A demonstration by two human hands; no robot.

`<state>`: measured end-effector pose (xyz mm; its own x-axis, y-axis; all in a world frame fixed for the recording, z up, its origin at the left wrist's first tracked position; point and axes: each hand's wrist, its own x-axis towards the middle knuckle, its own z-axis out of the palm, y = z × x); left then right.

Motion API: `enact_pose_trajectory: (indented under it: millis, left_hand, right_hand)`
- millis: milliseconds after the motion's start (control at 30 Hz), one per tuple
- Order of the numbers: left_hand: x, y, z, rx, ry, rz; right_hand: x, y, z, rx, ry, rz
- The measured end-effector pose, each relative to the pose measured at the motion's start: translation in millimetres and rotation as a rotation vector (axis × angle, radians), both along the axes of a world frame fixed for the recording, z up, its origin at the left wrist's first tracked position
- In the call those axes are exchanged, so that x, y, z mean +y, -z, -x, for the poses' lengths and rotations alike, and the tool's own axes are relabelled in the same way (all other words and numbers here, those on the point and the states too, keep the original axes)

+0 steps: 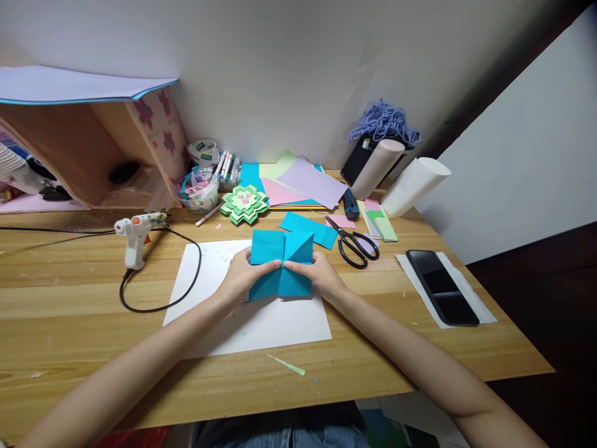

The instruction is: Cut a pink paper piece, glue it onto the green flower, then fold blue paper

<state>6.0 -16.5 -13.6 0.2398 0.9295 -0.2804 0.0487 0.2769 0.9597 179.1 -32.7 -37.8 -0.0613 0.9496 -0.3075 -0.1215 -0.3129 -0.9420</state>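
A square of blue paper, creased into quarters with one diagonal fold, is held up over a white sheet. My left hand grips its left edge, thumb pressed near the centre where the creases cross. On the opposite edge my right hand does the same, its thumb tip close to the other thumb. The fingers behind the paper are hidden. Just beyond it lie another blue paper piece and black-handled scissors, blades pointing up and left.
A hot glue gun with a looping cord stands left. At the back are a green layered paper flower, coloured paper sheets, a tub of scraps and paper rolls. To the right lies a phone.
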Motion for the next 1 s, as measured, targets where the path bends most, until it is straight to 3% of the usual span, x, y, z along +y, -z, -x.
enact_pose_trajectory:
  millis: [200, 567, 667, 800, 867, 1000]
  left_hand:
    - [-1, -1.1, -1, 0.078, 0.008, -0.038]
    - [1, -0.4, 0, 0.014, 0.013, 0.029]
    - [3, -2.0, 0, -0.05, 0.033, -0.012]
    - [7, 0.8, -1, -0.115, -0.052, -0.062]
    - [5, 2.8, -4, -0.187, -0.077, 0.057]
    - [-5, -4.5, -11, -0.497, 0.121, 0.382]
  right_hand:
    - [-1, 2.0, 0, 0.004, 0.015, 0.01]
    - [0, 0.4, -1, 0.008, -0.047, 0.015]
    - [2, -4.0, -4, -0.101, -0.029, -0.152]
    - [1, -13.0, -17, -0.463, 0.094, -0.596]
    - [0, -14.9, -28, -0.641, 0.113, -0.798]
    - [0, -12.6, -43, -0.877, -0.041, -0.996]
